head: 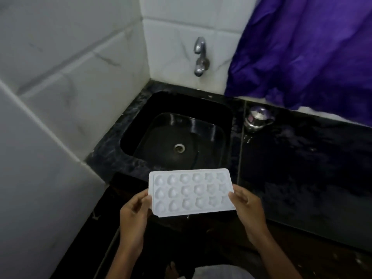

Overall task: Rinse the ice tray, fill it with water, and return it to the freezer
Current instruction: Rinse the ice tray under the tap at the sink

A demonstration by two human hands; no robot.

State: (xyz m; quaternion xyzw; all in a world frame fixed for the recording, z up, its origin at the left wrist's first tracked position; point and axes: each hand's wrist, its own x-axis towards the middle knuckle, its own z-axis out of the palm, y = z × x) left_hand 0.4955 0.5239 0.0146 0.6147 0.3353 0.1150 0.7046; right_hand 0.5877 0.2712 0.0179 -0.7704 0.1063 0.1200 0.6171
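Observation:
A white plastic ice tray (191,192) with several moulded cups is held level in front of the black sink (141,117), just over its near rim. My left hand (133,213) grips the tray's left end. My right hand (246,205) grips its right end, thumb on top. A metal tap (200,56) sticks out of the white tiled wall above the sink, and no water runs from it. The sink basin looks wet, with a round drain (179,148) in the middle.
A small steel pot with a lid (257,118) stands on the black counter (302,168) right of the sink. Purple cloth (312,53) hangs over the counter's back right. White tiled walls close in the left side and the back.

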